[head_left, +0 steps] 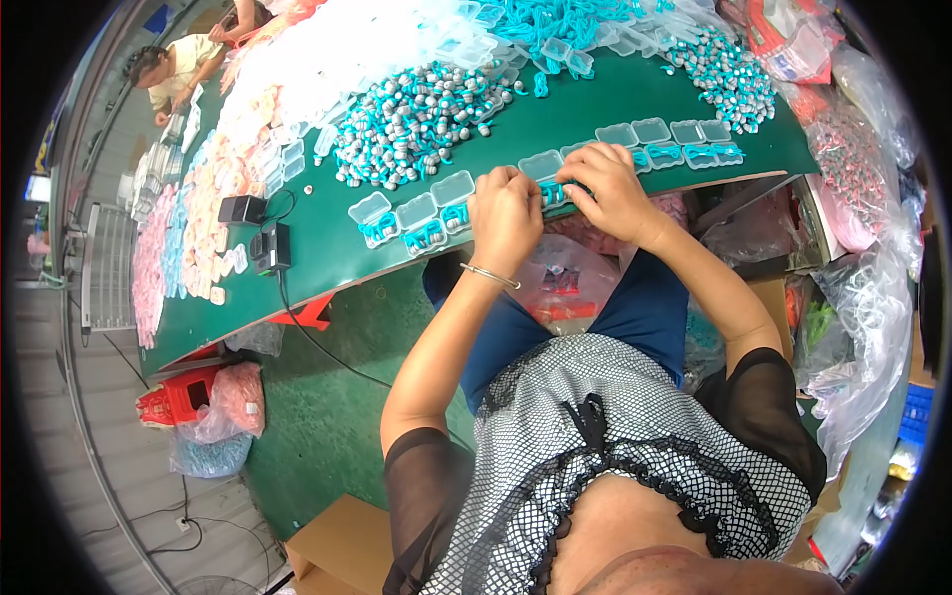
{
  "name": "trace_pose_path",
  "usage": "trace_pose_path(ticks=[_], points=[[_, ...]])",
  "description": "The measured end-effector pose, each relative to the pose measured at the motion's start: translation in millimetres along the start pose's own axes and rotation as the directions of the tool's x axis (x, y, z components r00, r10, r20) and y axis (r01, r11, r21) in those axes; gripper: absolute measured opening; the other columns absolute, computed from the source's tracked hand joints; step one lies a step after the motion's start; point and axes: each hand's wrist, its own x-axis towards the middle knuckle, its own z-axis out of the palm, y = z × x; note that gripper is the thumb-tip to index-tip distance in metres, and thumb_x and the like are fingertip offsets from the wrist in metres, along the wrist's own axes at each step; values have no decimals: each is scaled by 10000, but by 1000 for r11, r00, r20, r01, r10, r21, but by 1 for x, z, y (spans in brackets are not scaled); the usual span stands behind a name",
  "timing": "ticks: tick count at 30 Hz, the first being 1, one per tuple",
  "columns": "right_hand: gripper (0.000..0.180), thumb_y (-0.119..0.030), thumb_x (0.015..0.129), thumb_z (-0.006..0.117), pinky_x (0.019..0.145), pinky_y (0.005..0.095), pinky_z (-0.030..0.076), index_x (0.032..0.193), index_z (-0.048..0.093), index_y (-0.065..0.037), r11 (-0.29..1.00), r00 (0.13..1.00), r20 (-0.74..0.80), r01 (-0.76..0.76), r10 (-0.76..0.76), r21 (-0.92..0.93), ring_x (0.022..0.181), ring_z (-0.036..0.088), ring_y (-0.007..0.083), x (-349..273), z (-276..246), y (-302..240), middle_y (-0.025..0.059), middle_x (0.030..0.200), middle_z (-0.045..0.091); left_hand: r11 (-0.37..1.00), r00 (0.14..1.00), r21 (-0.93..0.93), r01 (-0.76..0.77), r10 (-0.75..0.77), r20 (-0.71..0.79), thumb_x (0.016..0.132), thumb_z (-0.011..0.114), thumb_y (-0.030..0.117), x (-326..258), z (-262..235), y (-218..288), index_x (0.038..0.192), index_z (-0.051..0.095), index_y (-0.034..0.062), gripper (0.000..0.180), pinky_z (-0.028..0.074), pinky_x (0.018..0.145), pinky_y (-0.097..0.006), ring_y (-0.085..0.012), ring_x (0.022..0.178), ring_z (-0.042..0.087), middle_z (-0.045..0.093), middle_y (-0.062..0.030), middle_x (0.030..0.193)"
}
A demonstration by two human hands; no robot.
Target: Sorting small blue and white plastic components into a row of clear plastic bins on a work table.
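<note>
A row of small clear plastic boxes with raised lids runs along the near table edge. Teal cords with grey-and-white striped plugs lie in them, as in the box (pixel 424 236) left of my hands. My left hand (pixel 506 216) is closed over a box in the middle of the row, its fingertips pressed together; what they hold is hidden. Beside it, my right hand (pixel 613 193) has bent fingers, thumb and forefinger close together at a teal cord (pixel 552 193) in a box. Further right, filled boxes (pixel 699 156) stand with their lids up.
A heap of striped plugs (pixel 407 124) lies beyond my left hand, another pile (pixel 719 79) at the far right. Loose teal cords (pixel 555 28) and clear boxes cover the back. Black devices (pixel 270 248) with a cable sit left. Peach pieces (pixel 223 183) and a co-worker (pixel 183 64) are further left.
</note>
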Motion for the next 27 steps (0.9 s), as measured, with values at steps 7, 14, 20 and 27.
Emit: trace_pose_path(ticks=[7, 14, 20, 27], points=[[140, -110, 783, 615, 888, 405, 314, 921, 637, -115, 1000, 1000, 4, -1, 1, -9, 1011, 527, 210, -1, 0, 1, 23, 959, 589, 992, 1000, 125, -1, -1, 12, 714, 653, 87, 5, -9, 12, 873, 645, 115, 162, 379, 705, -419, -283, 888, 550, 605, -58, 898], [145, -104, 783, 612, 894, 407, 315, 926, 636, -111, 1000, 1000, 15, -3, 2, 4, 1007, 530, 217, 0, 0, 0, 21, 955, 595, 979, 997, 204, -14, -3, 83, 723, 624, 132, 7, -8, 10, 894, 671, 137, 177, 369, 708, -430, -280, 882, 558, 615, -62, 890], [145, -94, 780, 617, 897, 403, 320, 924, 634, -110, 1000, 1000, -4, -18, 18, 15, 1002, 532, 228, 0, -9, 3, 31, 956, 598, 995, 999, 95, -33, 32, 16, 706, 645, 127, 15, -11, 0, 854, 687, 126, 154, 420, 725, -450, -295, 894, 574, 629, -88, 903], [128, -92, 783, 619, 894, 399, 326, 907, 633, -118, 998, 998, -26, -53, 52, -26, 994, 538, 231, 0, -25, 20, 35, 951, 603, 976, 996, 199, 90, -85, -33, 759, 664, 187, 84, -10, -42, 843, 682, 88, 131, 506, 677, -447, -335, 784, 647, 663, -140, 830]])
